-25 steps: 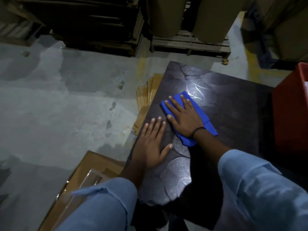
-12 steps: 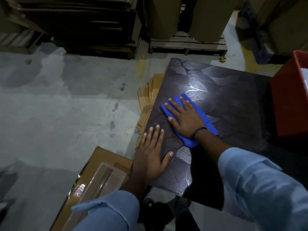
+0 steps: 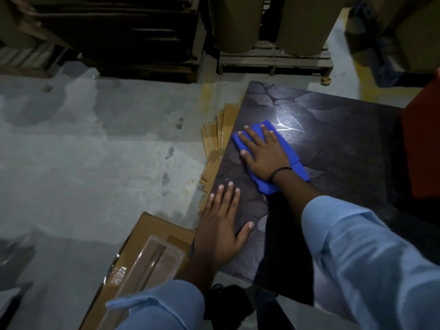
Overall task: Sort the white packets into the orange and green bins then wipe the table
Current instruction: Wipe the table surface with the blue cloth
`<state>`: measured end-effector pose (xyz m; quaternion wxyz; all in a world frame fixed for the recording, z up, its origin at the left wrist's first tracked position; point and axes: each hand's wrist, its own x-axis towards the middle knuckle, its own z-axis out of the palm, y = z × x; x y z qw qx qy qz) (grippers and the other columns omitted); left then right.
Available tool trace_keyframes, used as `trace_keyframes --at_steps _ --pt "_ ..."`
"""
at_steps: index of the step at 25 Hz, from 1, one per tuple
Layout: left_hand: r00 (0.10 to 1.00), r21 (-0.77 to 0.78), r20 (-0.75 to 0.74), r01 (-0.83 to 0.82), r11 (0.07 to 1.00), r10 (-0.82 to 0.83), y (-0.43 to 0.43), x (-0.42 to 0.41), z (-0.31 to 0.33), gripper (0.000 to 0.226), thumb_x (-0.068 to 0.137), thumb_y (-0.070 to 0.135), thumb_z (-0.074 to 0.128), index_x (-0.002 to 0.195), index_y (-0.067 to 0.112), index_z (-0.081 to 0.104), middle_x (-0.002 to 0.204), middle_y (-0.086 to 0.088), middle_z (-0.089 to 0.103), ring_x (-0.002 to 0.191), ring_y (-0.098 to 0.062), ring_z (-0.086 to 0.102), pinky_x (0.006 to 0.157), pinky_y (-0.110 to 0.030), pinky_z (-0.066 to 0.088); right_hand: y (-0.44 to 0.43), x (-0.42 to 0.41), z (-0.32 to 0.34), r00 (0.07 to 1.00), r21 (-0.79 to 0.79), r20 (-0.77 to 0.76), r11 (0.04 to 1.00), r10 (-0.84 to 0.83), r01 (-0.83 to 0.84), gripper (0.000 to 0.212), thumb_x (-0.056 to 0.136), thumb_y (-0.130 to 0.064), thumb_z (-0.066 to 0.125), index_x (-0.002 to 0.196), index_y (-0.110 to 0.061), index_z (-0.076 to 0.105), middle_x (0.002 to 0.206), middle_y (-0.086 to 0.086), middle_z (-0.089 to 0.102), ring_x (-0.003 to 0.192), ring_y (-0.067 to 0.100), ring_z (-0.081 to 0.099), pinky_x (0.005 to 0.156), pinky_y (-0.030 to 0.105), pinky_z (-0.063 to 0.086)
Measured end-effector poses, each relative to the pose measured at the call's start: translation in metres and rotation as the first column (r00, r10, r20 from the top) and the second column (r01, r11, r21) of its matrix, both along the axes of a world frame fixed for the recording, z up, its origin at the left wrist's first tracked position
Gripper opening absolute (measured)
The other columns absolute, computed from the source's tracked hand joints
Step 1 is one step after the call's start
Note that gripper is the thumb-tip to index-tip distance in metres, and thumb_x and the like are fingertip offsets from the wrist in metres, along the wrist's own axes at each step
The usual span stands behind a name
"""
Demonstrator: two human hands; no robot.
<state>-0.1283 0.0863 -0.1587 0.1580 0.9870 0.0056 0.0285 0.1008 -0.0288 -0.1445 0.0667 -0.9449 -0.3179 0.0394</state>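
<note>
A dark patterned table (image 3: 333,144) fills the right half of the view. On its left part lies a blue cloth (image 3: 296,164), and my right hand (image 3: 264,153) presses flat on it with straight fingers. My left hand (image 3: 221,225) rests flat on the table's near left corner, fingers spread and holding nothing. The orange bin (image 3: 423,148) stands at the table's right edge, mostly cut off by the frame. No white packets and no green bin are in view.
Flat cardboard sheets (image 3: 214,148) lie on the grey floor against the table's left side. A cardboard box with a clear plastic tray (image 3: 152,256) sits at my lower left. Wooden pallets (image 3: 273,60) with brown rolls and dark stacks stand beyond the table.
My right hand and the blue cloth have slid slightly toward the table's left edge. The view has shifted, and the orange bin has moved further out of frame. My left hand stays planted.
</note>
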Motion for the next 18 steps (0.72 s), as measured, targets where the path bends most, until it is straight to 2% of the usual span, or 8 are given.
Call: trace_keyframes --at_steps 3,4,6,8,9,11,14,18 --pt "1.000 0.003 -0.006 -0.006 1.000 0.006 0.000 0.000 -0.001 0.081 0.100 0.062 0.041 0.164 0.018 0.019 0.173 -0.001 0.004 0.160 -0.021 0.001 0.126 -0.048 0.021 0.029 0.010 -0.002 0.957 0.009 -0.041 0.958 -0.287 0.288 0.062 0.103 -0.052 0.029 0.160 -0.030 0.016 0.169 -0.002 0.009 0.155 0.038 -0.001 0.125 0.052 -0.001" --pt "1.000 0.002 -0.004 -0.007 1.000 0.007 0.000 0.000 -0.001 0.081 0.100 0.061 0.042 0.163 0.017 0.020 0.173 -0.002 0.005 0.160 -0.021 0.001 0.126 -0.048 0.021 0.039 0.006 -0.001 0.967 0.006 -0.047 0.968 -0.250 0.250 0.063 0.103 -0.052 0.028 0.160 -0.029 0.016 0.169 -0.001 0.008 0.154 0.039 -0.001 0.125 0.053 -0.001" --pt "1.000 -0.012 0.006 -0.009 1.000 0.009 0.000 0.000 -0.001 0.080 0.100 0.061 0.042 0.163 0.017 0.021 0.173 -0.002 0.006 0.160 -0.021 0.003 0.126 -0.049 0.021 0.043 -0.001 -0.005 0.999 0.005 -0.024 0.999 0.038 -0.038 0.060 0.104 -0.052 0.031 0.159 -0.030 0.021 0.168 -0.001 0.014 0.154 0.039 0.001 0.125 0.053 0.002" --pt "1.000 -0.024 0.007 -0.011 1.000 0.011 0.000 0.001 -0.002 0.080 0.100 0.062 0.041 0.163 0.018 0.020 0.173 -0.001 0.006 0.160 -0.022 0.003 0.126 -0.049 0.021 0.030 0.009 -0.003 0.954 0.024 -0.028 0.954 0.298 -0.297 0.057 0.104 -0.051 0.035 0.157 -0.032 0.028 0.167 -0.004 0.020 0.155 0.036 0.005 0.126 0.051 0.006" --pt "1.000 -0.027 0.006 -0.010 1.000 0.011 0.001 0.001 -0.002 0.080 0.101 0.062 0.040 0.164 0.019 0.018 0.173 0.000 0.005 0.160 -0.021 0.002 0.126 -0.049 0.022 0.027 0.018 -0.003 0.948 0.028 -0.024 0.948 0.317 -0.316 0.057 0.104 -0.051 0.036 0.157 -0.032 0.029 0.167 -0.004 0.020 0.155 0.035 0.005 0.126 0.050 0.006" --pt "1.000 -0.033 0.002 -0.008 0.999 0.008 0.001 0.001 -0.002 0.080 0.101 0.062 0.040 0.164 0.021 0.016 0.173 0.001 0.003 0.160 -0.021 0.001 0.126 -0.049 0.022 0.026 0.032 -0.004 0.993 0.023 -0.025 0.993 0.114 -0.114 0.057 0.104 -0.050 0.034 0.158 -0.033 0.026 0.168 -0.004 0.018 0.155 0.034 0.004 0.126 0.049 0.004" --pt "1.000 -0.026 -0.006 -0.013 1.000 0.012 0.001 0.000 -0.003 0.081 0.100 0.062 0.041 0.164 0.021 0.015 0.173 0.001 0.003 0.160 -0.020 0.001 0.127 -0.047 0.020 0.041 0.033 -0.005 0.981 0.032 -0.033 0.981 -0.190 0.191 0.059 0.104 -0.051 0.030 0.159 -0.032 0.021 0.169 -0.003 0.011 0.155 0.036 0.002 0.126 0.051 0.002" --pt "1.000 -0.037 0.016 -0.013 0.999 0.014 0.001 0.001 -0.004 0.081 0.101 0.063 0.041 0.164 0.021 0.015 0.173 0.002 0.003 0.160 -0.019 0.000 0.128 -0.046 0.018 0.029 0.011 -0.009 0.997 0.026 -0.001 0.996 -0.081 0.081 0.060 0.103 -0.052 0.031 0.159 -0.031 0.021 0.169 -0.004 0.013 0.155 0.036 0.004 0.125 0.052 0.005"
